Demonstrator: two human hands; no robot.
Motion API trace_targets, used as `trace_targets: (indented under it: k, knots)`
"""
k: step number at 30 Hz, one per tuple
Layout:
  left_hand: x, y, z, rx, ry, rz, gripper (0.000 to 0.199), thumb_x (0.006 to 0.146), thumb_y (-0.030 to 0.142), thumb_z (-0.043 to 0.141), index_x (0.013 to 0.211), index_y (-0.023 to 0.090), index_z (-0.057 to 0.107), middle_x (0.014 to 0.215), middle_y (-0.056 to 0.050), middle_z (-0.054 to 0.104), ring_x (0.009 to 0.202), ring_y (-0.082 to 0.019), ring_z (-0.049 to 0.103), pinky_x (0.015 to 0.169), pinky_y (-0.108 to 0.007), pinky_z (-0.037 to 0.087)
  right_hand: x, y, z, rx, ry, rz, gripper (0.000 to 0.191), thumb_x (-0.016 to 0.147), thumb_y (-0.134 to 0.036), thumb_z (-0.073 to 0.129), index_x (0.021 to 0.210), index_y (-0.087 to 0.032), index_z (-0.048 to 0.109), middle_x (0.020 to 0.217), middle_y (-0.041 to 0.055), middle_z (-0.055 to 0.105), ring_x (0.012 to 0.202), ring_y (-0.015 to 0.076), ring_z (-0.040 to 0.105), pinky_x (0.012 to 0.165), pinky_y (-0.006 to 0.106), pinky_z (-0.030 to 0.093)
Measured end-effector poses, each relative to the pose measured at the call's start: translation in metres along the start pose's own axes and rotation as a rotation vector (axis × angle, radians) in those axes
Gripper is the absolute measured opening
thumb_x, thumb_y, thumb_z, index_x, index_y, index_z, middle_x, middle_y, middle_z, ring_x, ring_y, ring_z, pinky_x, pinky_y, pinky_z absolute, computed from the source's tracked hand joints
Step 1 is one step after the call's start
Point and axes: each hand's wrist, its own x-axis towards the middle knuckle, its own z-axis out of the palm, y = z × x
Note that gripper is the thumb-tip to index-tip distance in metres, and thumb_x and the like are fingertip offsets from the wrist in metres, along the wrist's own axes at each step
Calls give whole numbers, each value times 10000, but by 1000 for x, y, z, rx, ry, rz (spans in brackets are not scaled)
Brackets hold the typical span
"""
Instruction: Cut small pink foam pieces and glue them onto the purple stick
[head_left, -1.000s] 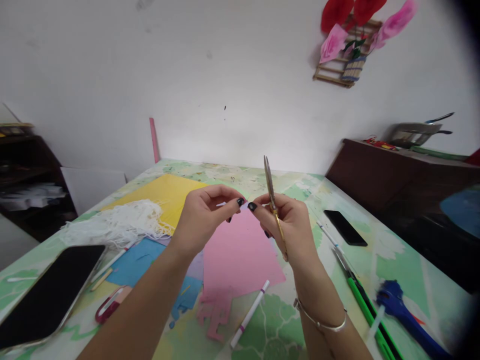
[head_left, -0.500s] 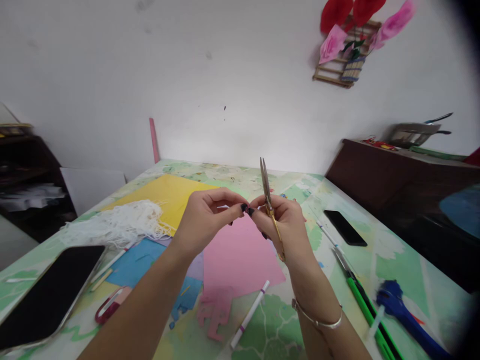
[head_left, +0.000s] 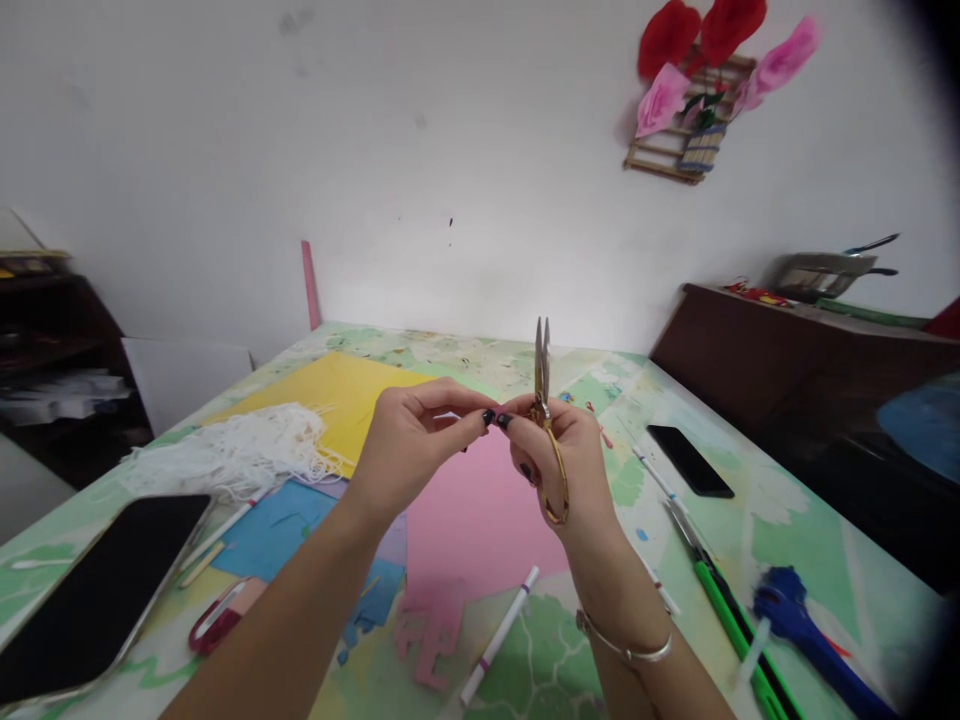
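My left hand [head_left: 427, 440] is closed in a pinch, thumb against forefinger, on a tiny pink piece [head_left: 499, 409] that the fingers mostly hide. My right hand [head_left: 566, 455] pinches at the same spot, its fingertips almost touching the left ones. Gold-handled scissors [head_left: 543, 365] hang on this right hand, blades upward and slightly parted. Below both hands lies a pink sheet [head_left: 487, 520] with a ragged cut-out front edge. A white marker [head_left: 499, 635] with a purple band rests in front of that sheet.
Left: a large phone [head_left: 97, 600], white yarn [head_left: 240, 450], a yellow sheet [head_left: 352, 385], blue paper [head_left: 277, 530] and a dark red cutter [head_left: 221, 615]. Right: a smaller phone [head_left: 690, 460], a green-handled knife [head_left: 739, 630] and a blue tool [head_left: 817, 640]. A wall stands behind the table.
The scissors have turned more upright in my right hand, their handle loop now showing more. Both hands keep pinching together at nearly the same place.
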Motion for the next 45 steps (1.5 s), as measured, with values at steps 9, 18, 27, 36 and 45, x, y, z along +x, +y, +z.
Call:
trace_targets:
  k: [9,18,27,36,45]
  knots:
    - [3,0,-2,65,48,-117,87,701,176,639,755,152,703,612,-5,643,599,-122,601,515,-213,443,3,0,-4,-18,-3,-11,88,707,-199,587,711,-149,659,346,-98,374,328,46,293,348,184,227]
    - [4,1,-1,87,-52,-184,80,674,163,619,733,141,668,618,-12,630,614,-133,605,513,-219,427,3,-1,-6,-157,-50,-16,62,708,-222,655,743,-175,631,424,-86,431,373,54,358,368,178,251]
    - [4,3,-1,128,-17,-228,109,704,230,642,652,139,671,517,-3,589,474,-100,497,448,-216,390,-1,2,0,-376,154,-255,60,745,-241,619,737,-183,606,474,-81,367,428,66,316,409,199,267]
    - [4,0,-1,-53,-80,-195,190,741,152,579,809,143,755,685,-51,691,653,-139,607,548,-222,465,-5,11,1,-664,106,-587,90,783,-212,564,804,-199,651,493,-52,482,423,76,393,451,207,351]
    - [4,-3,-2,-71,-72,-163,173,750,164,603,816,157,763,641,-44,681,634,-136,605,537,-222,469,-5,4,-1,-403,70,-408,73,759,-231,610,771,-184,664,467,-81,343,426,69,308,421,206,293]
